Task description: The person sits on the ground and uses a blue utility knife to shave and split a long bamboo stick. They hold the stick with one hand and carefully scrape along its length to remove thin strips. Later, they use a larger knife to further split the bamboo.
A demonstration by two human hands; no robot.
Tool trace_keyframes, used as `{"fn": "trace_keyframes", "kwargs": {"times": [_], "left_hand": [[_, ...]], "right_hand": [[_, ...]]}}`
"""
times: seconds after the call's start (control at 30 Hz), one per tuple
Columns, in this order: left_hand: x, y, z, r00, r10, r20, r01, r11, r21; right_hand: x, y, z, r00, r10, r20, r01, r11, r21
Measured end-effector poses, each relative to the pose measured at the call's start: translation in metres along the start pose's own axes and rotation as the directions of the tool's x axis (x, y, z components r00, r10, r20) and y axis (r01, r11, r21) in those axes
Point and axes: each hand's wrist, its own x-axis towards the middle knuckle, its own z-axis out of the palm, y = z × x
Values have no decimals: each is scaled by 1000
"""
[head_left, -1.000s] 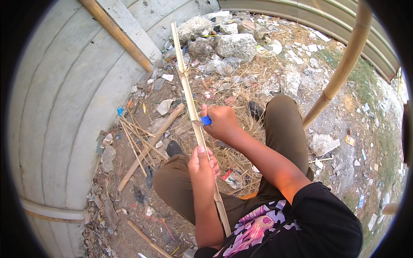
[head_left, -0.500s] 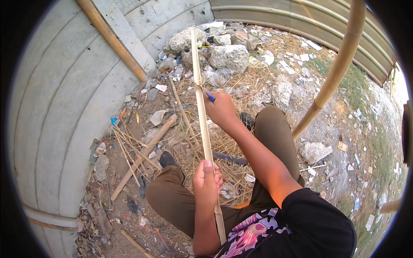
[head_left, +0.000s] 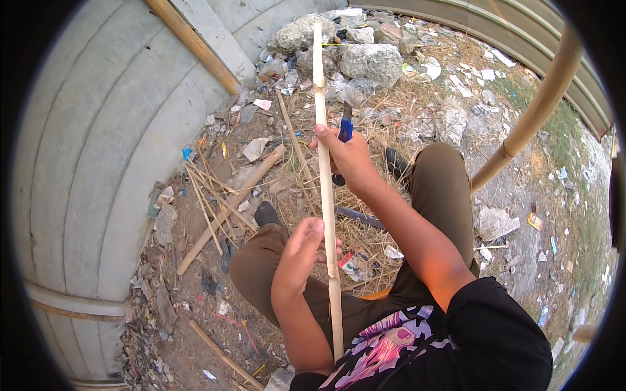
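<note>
A long pale bamboo strip [head_left: 325, 169] runs upright through the middle of the view, with nodes near its top and lower part. My right hand [head_left: 352, 159] grips a blue utility knife [head_left: 345, 130], its dark blade pointing away from me. The same hand's thumb lies on the strip, with the fingers partly hidden behind it. Lower down, my left hand [head_left: 297, 257] is loosened around the strip. Its thumb is lifted to the strip's left side, and its fingertips show behind the right edge. The strip's lower end rests against my shirt.
Thin bamboo sticks [head_left: 212, 195] and a thicker bamboo pole [head_left: 228, 212] lie on the littered ground at left. A concrete wall [head_left: 104, 163] rises beyond them. Rocks [head_left: 372, 64] sit at the far side. A slanting bamboo post [head_left: 528, 124] stands at right.
My right hand has turned, bringing the knife's blade into view and its thumb onto the strip. My left hand has loosened from its wrapped grip. The strip has shifted toward me.
</note>
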Motion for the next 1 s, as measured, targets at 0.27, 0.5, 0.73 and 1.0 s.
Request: {"fn": "trace_keyframes", "kwargs": {"times": [0.27,0.5,0.73,1.0], "left_hand": [[7,-11,15,990,129,-61,-136,984,-119],[8,0,21,955,146,-257,-207,952,-226],[9,-4,30,977,112,-181,-163,942,-292],[-4,-16,72,971,39,236,23,966,-256]], "right_hand": [[9,40,-17,957,-270,-108,239,942,-237],[-47,61,10,817,-523,244,535,528,-660],[-24,57,-1,775,-592,222,527,410,-745],[45,-3,-43,860,-500,-97,185,484,-855]]}}
